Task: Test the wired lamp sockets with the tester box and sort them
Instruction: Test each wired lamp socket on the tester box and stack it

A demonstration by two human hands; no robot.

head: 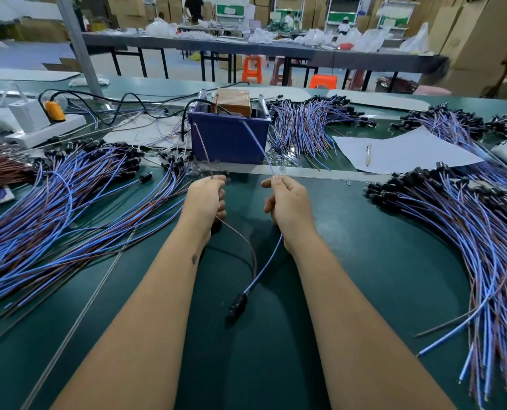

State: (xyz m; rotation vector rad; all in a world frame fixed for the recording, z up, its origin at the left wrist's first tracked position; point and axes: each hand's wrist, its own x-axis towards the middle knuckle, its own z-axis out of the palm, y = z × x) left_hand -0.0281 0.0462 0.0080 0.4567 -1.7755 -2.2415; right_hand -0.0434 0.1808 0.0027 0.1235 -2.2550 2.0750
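While both forearms reach up mid-frame, left hand [206,199] pinches the brown wire [240,238]; right hand [286,202] pinches the blue wire [268,261]. Black socket [237,306] hangs lower centre over green desk [364,261]. Tester box [230,134] sits upper centre.

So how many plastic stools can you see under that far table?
3: an orange plastic stool on the left, a pink plastic stool beside it, another orange one nearer right. More may hide behind table legs.
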